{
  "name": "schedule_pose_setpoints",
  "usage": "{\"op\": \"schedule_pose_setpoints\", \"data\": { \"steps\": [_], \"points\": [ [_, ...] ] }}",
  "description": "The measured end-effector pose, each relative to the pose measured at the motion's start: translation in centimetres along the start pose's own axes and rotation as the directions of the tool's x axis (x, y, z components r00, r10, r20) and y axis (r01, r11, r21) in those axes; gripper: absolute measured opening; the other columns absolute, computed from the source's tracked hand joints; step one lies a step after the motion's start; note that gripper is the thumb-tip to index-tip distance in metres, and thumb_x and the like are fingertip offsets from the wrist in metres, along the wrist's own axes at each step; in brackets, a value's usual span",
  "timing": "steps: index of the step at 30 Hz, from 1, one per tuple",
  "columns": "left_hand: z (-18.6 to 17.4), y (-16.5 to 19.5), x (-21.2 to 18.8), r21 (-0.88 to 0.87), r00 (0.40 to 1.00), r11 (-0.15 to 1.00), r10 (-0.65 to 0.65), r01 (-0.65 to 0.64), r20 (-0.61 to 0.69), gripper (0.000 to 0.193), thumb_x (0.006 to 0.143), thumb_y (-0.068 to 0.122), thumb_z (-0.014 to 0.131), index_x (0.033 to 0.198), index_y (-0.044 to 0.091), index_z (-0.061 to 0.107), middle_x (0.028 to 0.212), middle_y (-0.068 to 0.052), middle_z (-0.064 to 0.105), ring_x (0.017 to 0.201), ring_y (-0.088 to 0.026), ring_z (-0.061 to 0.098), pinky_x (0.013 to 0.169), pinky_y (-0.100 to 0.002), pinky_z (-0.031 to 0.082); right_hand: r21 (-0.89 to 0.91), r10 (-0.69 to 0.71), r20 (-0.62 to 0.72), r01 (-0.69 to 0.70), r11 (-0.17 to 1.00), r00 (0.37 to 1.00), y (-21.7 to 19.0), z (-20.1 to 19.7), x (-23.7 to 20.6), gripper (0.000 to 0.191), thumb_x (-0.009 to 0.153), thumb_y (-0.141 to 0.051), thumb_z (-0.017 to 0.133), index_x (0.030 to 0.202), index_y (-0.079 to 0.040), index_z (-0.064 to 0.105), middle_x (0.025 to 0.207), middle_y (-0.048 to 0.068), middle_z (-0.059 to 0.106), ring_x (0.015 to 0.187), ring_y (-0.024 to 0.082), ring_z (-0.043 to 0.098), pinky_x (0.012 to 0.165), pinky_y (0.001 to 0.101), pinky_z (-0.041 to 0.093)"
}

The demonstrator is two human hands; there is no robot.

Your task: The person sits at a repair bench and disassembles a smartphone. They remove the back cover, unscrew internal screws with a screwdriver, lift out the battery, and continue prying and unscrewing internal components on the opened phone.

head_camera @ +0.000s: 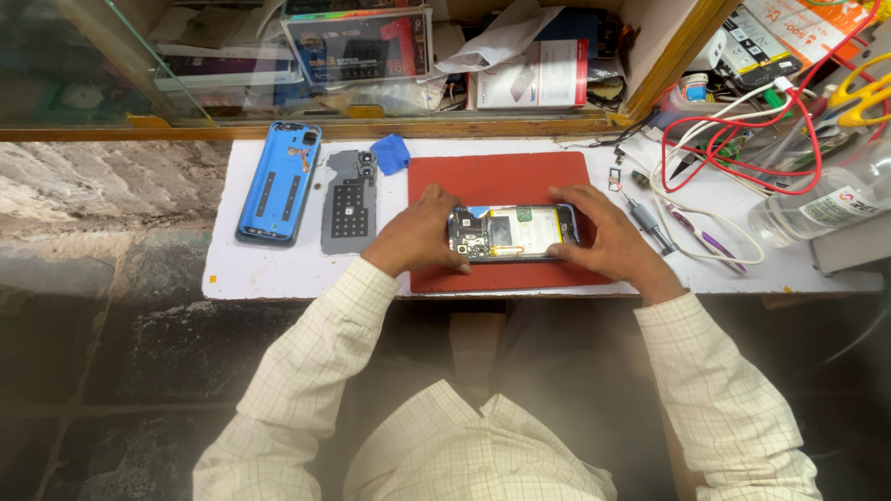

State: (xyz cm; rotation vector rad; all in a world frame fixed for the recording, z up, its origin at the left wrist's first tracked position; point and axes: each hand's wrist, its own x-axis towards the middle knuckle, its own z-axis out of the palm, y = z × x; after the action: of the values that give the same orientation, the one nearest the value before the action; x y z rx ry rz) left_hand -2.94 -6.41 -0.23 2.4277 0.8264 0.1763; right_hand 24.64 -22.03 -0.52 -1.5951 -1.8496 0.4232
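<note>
Red mat (501, 176) bare behind opened phone (512, 232) | your left hand (418, 237) and right hand (599, 232) gripped its ends | white box (534, 79) beyond

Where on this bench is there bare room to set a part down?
Bare white table lies in front of the blue back cover and grey inner plate. The red mat's far strip, beyond the opened phone held by the left hand and right hand, is free. The right is crowded: screwdriver, cables, bottle.
</note>
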Motion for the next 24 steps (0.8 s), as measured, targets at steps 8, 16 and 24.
{"op": "schedule_pose_setpoints", "data": {
  "steps": [8, 16, 24],
  "points": [
    [-1.5, 1.6, 3.9, 0.198, 0.950, 0.976, -0.146, 0.093, 0.274, 0.104, 0.049, 0.040, 0.102, 0.127, -0.002, 0.046, 0.133, -0.021, 0.057, 0.126, -0.037, 0.057, 0.103, -0.043, 0.050, -0.197, 0.276, 0.289, -0.225, 0.954, 0.917, 1.5, -1.4, 3.8, 0.074, 0.059, -0.028, 0.093, 0.123, -0.006, 0.063, 0.121, 0.014, 0.062, 0.118, 0.030, 0.058, 0.099, 0.0382, 0.048],
    [-2.3, 2.6, 3.1, 0.164, 0.958, 0.981, -0.142, 0.104, 0.248, 0.104, 0.047, 0.036, 0.103, 0.125, 0.002, 0.043, 0.131, -0.020, 0.059, 0.123, -0.038, 0.059, 0.101, -0.043, 0.050, -0.249, 0.397, 0.428, -0.317, 0.915, 0.812, 1.7, -1.2, 6.0, 0.078, 0.055, -0.024, 0.097, 0.121, -0.002, 0.063, 0.122, 0.016, 0.062, 0.117, 0.031, 0.059, 0.099, 0.0372, 0.049],
    [0.6, 1.0, -1.6, -0.270, 0.996, 0.963, -0.009, -0.016, -0.088, 0.090, 0.064, 0.008, 0.090, 0.139, 0.010, 0.040, 0.106, -0.014, 0.068, 0.092, -0.030, 0.069, 0.081, -0.040, 0.055, 0.436, 0.250, 0.244, -0.336, 0.835, 0.937, 1.6, -1.7, 1.1, 0.045, 0.079, -0.003, 0.080, 0.120, 0.000, 0.064, 0.106, 0.006, 0.069, 0.100, 0.015, 0.064, 0.088, 0.0302, 0.054]
  ]
}}
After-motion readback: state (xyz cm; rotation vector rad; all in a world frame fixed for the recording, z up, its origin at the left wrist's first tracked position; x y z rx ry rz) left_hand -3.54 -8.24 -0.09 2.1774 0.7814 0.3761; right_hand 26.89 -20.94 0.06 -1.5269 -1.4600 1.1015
